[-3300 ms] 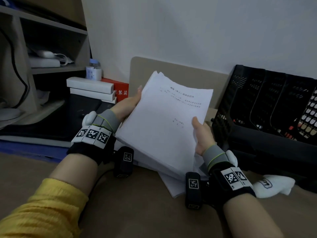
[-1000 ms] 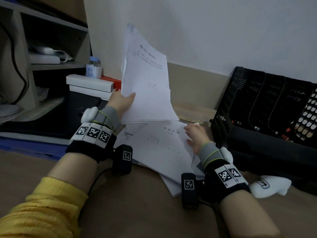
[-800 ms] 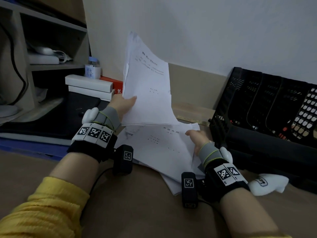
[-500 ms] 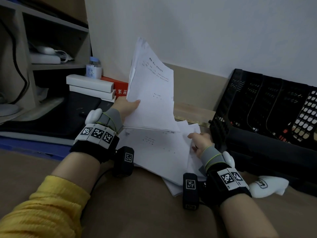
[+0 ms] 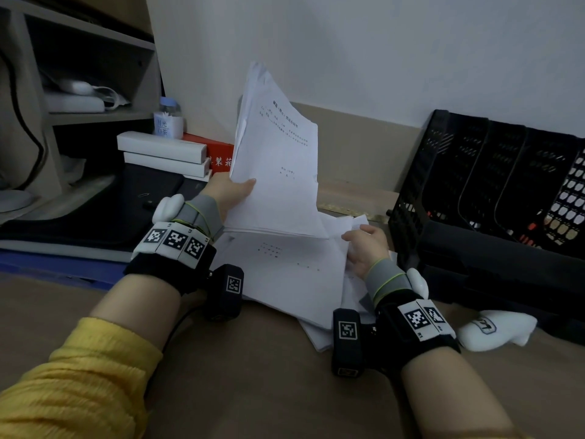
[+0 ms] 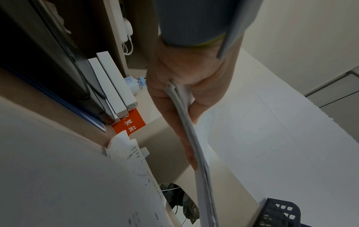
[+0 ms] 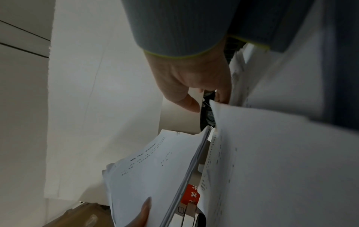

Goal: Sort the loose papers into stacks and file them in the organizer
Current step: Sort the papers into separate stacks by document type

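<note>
My left hand (image 5: 232,188) grips a thick sheaf of printed papers (image 5: 278,172) by its lower left edge and holds it up, tilted, above the table. The left wrist view shows the thumb and fingers (image 6: 191,113) pinching the sheaf's edge (image 6: 202,176). A loose pile of papers (image 5: 285,274) lies flat underneath. My right hand (image 5: 364,245) is at that pile's right edge; its fingers (image 7: 223,93) touch the sheets and the thumb stands apart. The black organizer (image 5: 493,191) is just right of it.
Two white boxes (image 5: 161,153), a red box (image 5: 220,155) and a small bottle (image 5: 167,120) stand at the back left beside a shelf unit (image 5: 79,90). A white cloth (image 5: 497,329) lies in front of the organizer. Brown tabletop (image 5: 253,375) spreads in front.
The sheaf, earlier held by both hands, is now raised by the left hand alone and has drifted slightly right. The right hand dropped to the flat pile and shifted along its right edge.
</note>
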Motion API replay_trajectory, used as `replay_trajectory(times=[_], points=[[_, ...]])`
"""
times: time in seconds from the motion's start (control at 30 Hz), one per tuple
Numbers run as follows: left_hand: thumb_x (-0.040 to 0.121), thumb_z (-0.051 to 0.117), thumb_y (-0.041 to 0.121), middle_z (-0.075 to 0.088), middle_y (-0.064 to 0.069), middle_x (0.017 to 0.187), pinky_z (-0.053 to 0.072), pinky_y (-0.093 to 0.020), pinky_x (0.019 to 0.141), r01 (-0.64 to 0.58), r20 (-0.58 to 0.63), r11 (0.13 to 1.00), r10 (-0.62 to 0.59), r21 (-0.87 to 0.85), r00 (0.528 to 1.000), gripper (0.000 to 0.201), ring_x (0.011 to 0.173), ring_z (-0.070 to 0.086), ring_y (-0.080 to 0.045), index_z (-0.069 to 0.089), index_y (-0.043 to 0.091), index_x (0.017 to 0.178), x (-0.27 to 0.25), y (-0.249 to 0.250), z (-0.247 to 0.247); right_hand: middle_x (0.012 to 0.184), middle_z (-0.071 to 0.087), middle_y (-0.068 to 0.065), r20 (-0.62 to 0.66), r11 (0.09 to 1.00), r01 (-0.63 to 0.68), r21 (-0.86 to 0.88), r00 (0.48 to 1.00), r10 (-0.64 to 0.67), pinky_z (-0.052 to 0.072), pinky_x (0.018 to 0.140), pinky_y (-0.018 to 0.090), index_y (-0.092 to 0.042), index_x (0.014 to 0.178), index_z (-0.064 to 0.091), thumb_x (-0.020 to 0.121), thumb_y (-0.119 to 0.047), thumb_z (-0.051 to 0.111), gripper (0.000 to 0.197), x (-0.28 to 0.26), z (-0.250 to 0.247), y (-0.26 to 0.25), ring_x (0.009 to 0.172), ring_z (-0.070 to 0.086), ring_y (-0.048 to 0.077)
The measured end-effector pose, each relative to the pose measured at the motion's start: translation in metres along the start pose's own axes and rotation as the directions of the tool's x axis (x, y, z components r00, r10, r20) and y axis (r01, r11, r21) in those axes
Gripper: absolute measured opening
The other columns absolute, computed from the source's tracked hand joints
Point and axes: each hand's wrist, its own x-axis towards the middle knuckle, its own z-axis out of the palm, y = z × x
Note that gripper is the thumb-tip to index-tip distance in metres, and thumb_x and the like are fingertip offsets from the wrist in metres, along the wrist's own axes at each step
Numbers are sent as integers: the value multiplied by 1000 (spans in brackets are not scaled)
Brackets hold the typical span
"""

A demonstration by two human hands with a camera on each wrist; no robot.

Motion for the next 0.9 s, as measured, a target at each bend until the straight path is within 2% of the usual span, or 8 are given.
replay_trajectory(times=[0.13,0.27,0.33,0.53,0.67,0.77,0.83,0.9], points=[[86,68,34,57,-13,133,45,-45,104,10,-15,1000,-10,-2,1000,65,120,55,-32,45,2,137,-1,0,0,131,48,12,-37,989,-17,145,999,22,54,54,30,-20,115,49,74,0,69,49,2,-2,1,89,66,29],[89,66,32,56,-13,134,45,-44,105,10,-22,1000,-10,11,1000,61,121,55,-32,45,1,138,-5,4,2,83,63,12,128,994,-108,-26,986,110,52,54,31,-6,118,49,85,-6,65,37,-12,-2,0,63,61,22],[90,64,29,56,-12,135,43,-42,106,-6,-26,1000,6,13,1000,58,122,54,-31,46,1,138,-7,5,3,77,62,11,212,979,-123,-163,965,156,51,47,29,-4,114,54,89,-7,60,25,-19,-1,-2,62,61,23],[91,64,24,55,-12,136,43,-42,107,-16,-34,1000,16,-16,999,55,123,54,-30,43,3,138,-12,8,3,74,55,15,240,969,-87,-233,960,144,51,38,31,-1,88,53,87,18,40,23,-26,3,-3,59,56,25],[93,62,23,57,-10,133,45,-41,104,-13,-29,1000,13,-10,999,52,120,56,-29,44,3,138,-13,9,4,82,61,18,38,997,55,-47,998,-53,54,63,40,-7,76,58,81,8,39,25,-14,2,-1,69,59,26],[92,63,25,58,-8,130,46,-41,103,-4,-3,1000,4,28,1000,53,118,57,-29,47,1,136,-14,8,3,92,63,10,34,994,66,91,997,-69,53,63,36,-16,93,60,88,-7,49,15,-16,0,-4,74,58,23],[91,64,25,59,-13,131,48,-41,101,7,15,998,-8,57,1000,52,116,59,-31,49,1,134,-15,7,4,101,64,7,177,994,-5,111,984,-15,57,62,39,-17,113,52,94,-16,55,19,-22,1,-4,78,62,24],[92,62,25,55,-14,135,47,-32,97,16,40,992,-21,127,999,51,119,57,-31,49,0,134,-15,7,6,108,64,9,276,996,-86,28,958,75,60,61,42,-17,123,46,94,-16,58,31,-27,2,-3,81,65,23]])
